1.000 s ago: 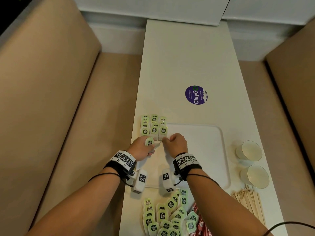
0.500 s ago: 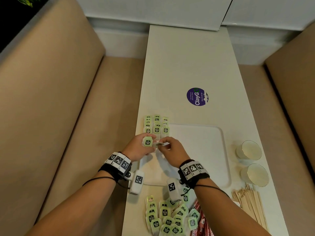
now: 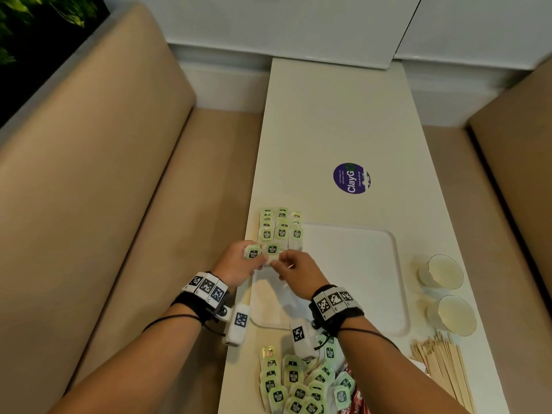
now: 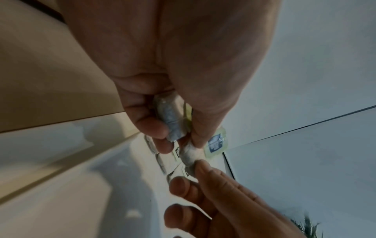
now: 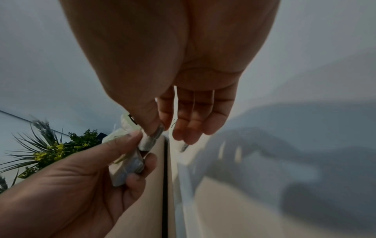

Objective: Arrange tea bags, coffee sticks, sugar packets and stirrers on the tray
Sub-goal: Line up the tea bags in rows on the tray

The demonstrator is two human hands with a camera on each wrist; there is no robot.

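Observation:
My left hand [image 3: 257, 262] grips a small bundle of green-tagged tea bags [image 4: 171, 122] over the near left part of the white tray [image 3: 358, 279]. My right hand [image 3: 279, 264] meets it and pinches one tea bag [image 3: 272, 250] at the bundle's end between thumb and forefinger [image 5: 150, 128]; its other fingers hang loose. Rows of tea bags [image 3: 280, 228] lie at the tray's far left corner. A loose pile of tea bags [image 3: 298, 383] sits on the table near me, with red coffee sticks [image 3: 355, 395] partly hidden under my right forearm. Wooden stirrers [image 3: 442, 369] lie at the near right.
Two paper cups [image 3: 442, 271] [image 3: 452, 315] stand right of the tray. A purple round sticker [image 3: 352, 178] marks the narrow white table [image 3: 328, 115] beyond it. Tan bench seats [image 3: 119, 204] flank the table on both sides.
My right hand has drawn back from the rows of tea bags to my left hand and now pinches one bag from the bundle. My left hand has stayed near the same spot.

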